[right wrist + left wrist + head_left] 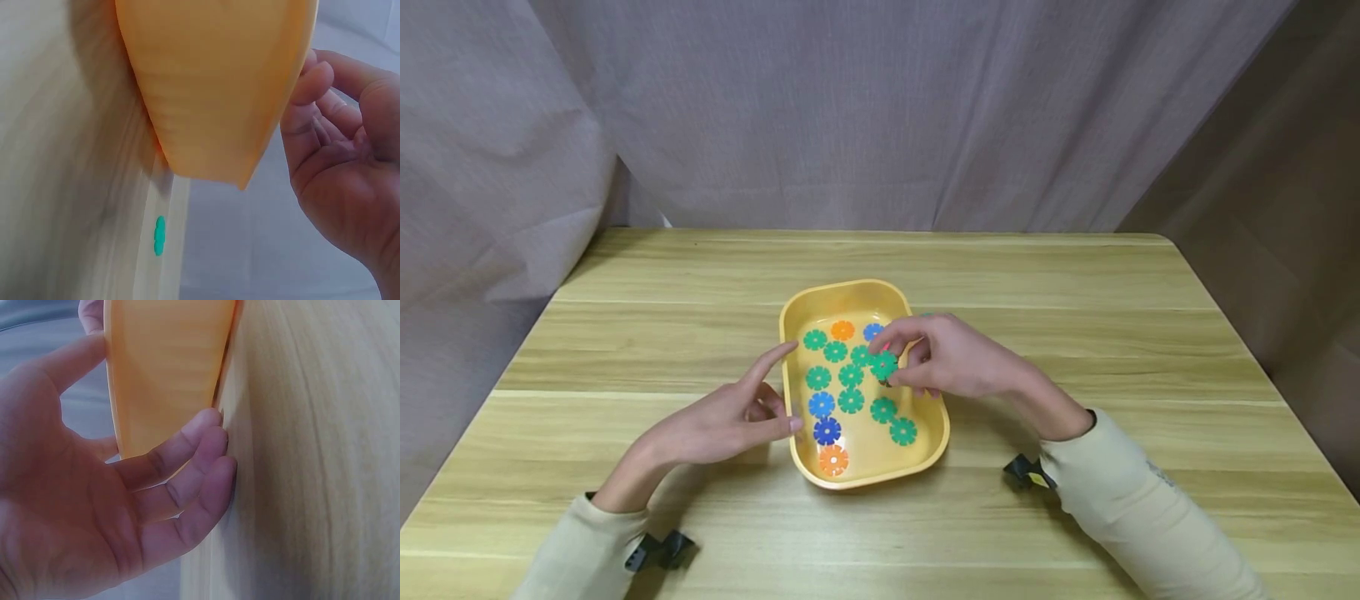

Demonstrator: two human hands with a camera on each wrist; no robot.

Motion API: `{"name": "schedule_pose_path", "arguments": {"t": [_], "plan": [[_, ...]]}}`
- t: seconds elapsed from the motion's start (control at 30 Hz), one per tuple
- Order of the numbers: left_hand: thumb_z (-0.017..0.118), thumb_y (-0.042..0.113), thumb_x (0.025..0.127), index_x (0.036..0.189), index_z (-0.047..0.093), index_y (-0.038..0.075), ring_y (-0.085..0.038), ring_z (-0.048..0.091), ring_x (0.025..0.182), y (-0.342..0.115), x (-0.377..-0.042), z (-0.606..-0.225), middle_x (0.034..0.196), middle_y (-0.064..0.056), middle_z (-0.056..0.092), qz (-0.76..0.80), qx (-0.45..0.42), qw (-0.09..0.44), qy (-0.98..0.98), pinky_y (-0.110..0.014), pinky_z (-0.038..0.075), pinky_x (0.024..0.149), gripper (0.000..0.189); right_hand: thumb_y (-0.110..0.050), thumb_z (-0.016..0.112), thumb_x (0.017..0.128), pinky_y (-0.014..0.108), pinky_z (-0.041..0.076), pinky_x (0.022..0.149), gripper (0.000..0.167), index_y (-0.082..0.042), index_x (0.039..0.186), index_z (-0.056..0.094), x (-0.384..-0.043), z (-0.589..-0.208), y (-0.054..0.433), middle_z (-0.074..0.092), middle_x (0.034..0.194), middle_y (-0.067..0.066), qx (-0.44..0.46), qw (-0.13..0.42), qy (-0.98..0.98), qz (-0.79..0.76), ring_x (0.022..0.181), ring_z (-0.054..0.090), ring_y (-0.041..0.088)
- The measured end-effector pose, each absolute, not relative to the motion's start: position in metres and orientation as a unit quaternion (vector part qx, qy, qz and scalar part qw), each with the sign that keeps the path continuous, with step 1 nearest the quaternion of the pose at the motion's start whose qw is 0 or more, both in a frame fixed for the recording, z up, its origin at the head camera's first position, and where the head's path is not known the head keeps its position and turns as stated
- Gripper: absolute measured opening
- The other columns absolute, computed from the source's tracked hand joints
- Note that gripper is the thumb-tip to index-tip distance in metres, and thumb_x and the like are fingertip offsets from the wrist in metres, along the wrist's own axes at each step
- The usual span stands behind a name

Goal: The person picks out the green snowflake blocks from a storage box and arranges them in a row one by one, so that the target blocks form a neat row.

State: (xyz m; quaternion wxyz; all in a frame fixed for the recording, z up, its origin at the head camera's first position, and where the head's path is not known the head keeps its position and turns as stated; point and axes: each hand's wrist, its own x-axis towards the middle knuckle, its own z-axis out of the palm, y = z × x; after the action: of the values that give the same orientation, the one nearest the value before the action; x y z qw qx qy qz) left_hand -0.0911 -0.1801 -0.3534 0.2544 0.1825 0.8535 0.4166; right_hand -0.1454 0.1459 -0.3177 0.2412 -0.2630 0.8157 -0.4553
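A yellow plastic tray [865, 482] holds several flat, notched flower-shaped discs, mostly green, with some blue and orange. My left hand [722, 421] holds the tray's left side: thumb and index finger reach over the rim, and in the left wrist view the other fingers [187, 494] bend against the outer wall. Over the tray's right side, my right hand [962, 358] pinches a green flower disc [883, 365] between thumb and index finger. A bit of pink shows behind that disc. From the right wrist, the tray wall [206, 94] hides the pinched disc.
A green disc [159, 235] lies on the wooden table beyond the tray in the right wrist view; the right hand mostly covers it in the head view. Grey curtain [880, 117] hangs behind the table [700, 275]. Black wrist devices [662, 550] sit at both sleeves.
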Motion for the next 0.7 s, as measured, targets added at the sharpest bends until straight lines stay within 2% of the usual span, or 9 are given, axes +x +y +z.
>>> {"name": "schedule_pose_path", "arguments": {"t": [0.17,0.47,0.7], "plan": [[0.073,0.046,0.099,0.17,0.005,0.028,-0.018,0.071,0.093,-0.18,-0.091,-0.354,0.111,-0.008,0.069,0.416,0.183,0.254,0.854,-0.038,0.055,0.086,0.099,-0.001,0.077,0.092,0.028,0.048,0.051,0.038,-0.01,0.128,0.071,-0.153,-0.317,0.158,0.063,0.104,0.013,-0.226,0.216,0.815,-0.487,0.056,0.054,0.016],[0.072,0.046,0.1,0.169,0.006,0.027,-0.019,0.07,0.093,-0.181,-0.09,-0.355,0.108,-0.007,0.07,0.414,0.181,0.253,0.855,-0.039,0.056,0.085,0.098,-0.005,0.082,0.09,0.027,0.046,0.052,0.04,-0.007,0.128,0.07,-0.174,-0.322,0.187,0.062,0.104,0.012,-0.142,0.15,0.817,-0.538,0.057,0.053,0.013],[0.071,0.045,0.101,0.167,0.011,0.025,-0.02,0.07,0.092,-0.181,-0.087,-0.353,0.107,-0.007,0.069,0.408,0.175,0.253,0.86,-0.039,0.054,0.083,0.091,-0.002,0.073,0.095,0.028,0.046,0.052,0.041,-0.001,0.135,0.065,-0.19,-0.337,0.202,0.061,0.107,0.017,-0.107,0.113,0.827,-0.54,0.056,0.055,0.012]]}}
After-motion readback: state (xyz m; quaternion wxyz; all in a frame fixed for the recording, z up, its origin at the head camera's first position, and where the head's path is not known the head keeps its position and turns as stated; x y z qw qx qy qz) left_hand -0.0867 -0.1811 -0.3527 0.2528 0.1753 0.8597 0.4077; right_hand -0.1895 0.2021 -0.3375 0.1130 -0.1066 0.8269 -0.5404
